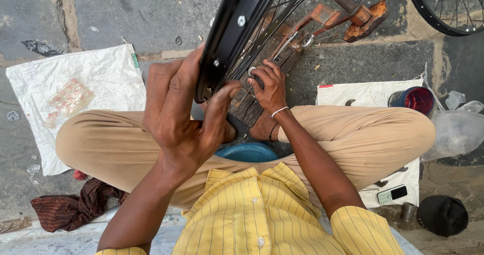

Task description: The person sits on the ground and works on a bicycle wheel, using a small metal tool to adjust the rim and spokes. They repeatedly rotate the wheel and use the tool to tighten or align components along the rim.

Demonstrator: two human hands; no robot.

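A person in a yellow striped shirt (262, 214) and tan trousers (363, 139) is sitting cross-legged on the stone pavement (151, 13), working on a black bicycle wheel rim (229, 36) that is rising toward twelve o'clock from the lap. The left hand (184, 116) is pressing against the rim's near edge, thumb and fingers curling onto it in a loose clasp rather than a full grip. The right hand (269, 86), just at three o'clock of the left one, is closing its fingertips on a small metal piece among the spokes (262, 33); what exactly it is pinching is too small to tell. The wheel is sitting in a rusty orange truing stand (348, 15) at one o'clock, above a worn wooden board (249, 106). A white sack (75, 93) is lying at nine o'clock, another white sack (353, 93) at three o'clock with a blue tin (413, 99) on it. A small phone (392, 194) and a black cap (442, 214) are lying at four o'clock, a dark red rag (70, 209) at eight o'clock, and a second wheel (448, 8) at two o'clock.
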